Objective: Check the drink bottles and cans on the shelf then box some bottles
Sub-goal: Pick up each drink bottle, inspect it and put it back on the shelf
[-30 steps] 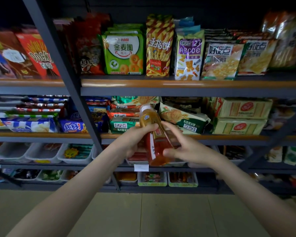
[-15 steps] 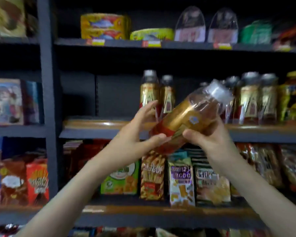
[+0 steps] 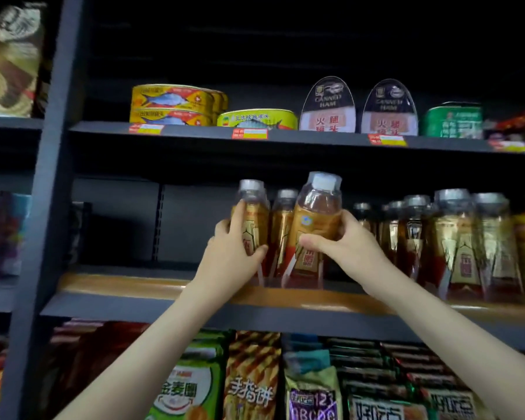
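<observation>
Clasping left bottle [image 3: 253,219] with left hand [image 3: 232,256], right bottle [image 3: 317,216] with right hand [image 3: 347,248]; best settling it upright on shelf [image 3: 128,284].

It was a shop: price tags [image 3: 250,134] lined dark shelves [image 3: 194,307] stocked with tins [image 3: 173,104], drink bottles [image 3: 455,247] and snack packets [image 3: 252,377].
</observation>
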Demonstrator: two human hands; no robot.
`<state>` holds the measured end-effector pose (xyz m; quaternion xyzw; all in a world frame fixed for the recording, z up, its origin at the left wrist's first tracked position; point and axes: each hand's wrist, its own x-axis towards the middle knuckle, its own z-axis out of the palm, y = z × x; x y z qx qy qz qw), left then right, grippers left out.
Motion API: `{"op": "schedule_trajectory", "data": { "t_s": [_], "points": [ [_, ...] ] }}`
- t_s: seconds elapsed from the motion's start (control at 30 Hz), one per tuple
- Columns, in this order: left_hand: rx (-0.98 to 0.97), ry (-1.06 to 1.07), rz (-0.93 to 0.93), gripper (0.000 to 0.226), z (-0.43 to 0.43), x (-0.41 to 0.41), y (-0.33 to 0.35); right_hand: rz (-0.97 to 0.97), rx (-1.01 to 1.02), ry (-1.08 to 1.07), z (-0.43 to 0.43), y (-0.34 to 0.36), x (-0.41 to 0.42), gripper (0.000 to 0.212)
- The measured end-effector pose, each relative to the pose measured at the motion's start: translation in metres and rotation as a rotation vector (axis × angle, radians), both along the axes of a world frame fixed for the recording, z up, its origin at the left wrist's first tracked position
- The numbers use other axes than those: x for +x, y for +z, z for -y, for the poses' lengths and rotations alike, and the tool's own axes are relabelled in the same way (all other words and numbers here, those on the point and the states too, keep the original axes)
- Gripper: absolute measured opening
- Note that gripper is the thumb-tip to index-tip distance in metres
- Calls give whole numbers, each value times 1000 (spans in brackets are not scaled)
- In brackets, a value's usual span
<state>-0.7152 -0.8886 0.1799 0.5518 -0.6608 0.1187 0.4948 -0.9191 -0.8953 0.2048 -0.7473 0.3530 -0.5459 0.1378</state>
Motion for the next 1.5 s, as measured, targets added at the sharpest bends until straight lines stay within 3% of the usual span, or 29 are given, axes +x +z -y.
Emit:
{"op": "schedule_trajectory", "data": {
  "t_s": [0.13, 0.37, 0.47, 0.53, 0.6, 0.67, 0.8, 0.97, 1.1, 1.33, 1.5],
  "points": [
    [-48, 73, 34, 87, 10, -3, -1, -64, 53, 37, 22, 13, 7, 84],
    [-48, 169, 172, 86, 3, 0, -1, -276, -35, -30, 50, 5, 38, 97],
    [-289, 250, 302, 80, 1, -2, 12, -344, -35, -39, 55, 6, 37, 92],
    [-440, 211, 412, 73, 10, -8, 24, -312, -34, -27, 55, 12, 24, 76],
    [-505, 189, 542, 65, 21, -19, 32, -170, -55, -66, 66, 22, 8, 60],
    [-510, 214, 641, 63, 31, -33, 37, -127, -88, -228, 90, 32, -7, 57],
    [-472, 280, 737, 67, 50, -59, 44, -659, 39, -691, 137, 55, -37, 89],
    [-447, 279, 725, 66, 63, -65, 42, -916, 74, -798, 165, 62, -62, 103],
    [-496, 285, 675, 63, 69, -64, 42, -1292, 61, -897, 190, 69, -69, 118],
    [-585, 294, 692, 59, 76, -66, 43, -1760, 2, -1097, 193, 79, -73, 80],
    [-612, 228, 786, 62, 71, -52, 39, -2008, -170, -1106, 185, 85, -69, 69]
  ]
}}
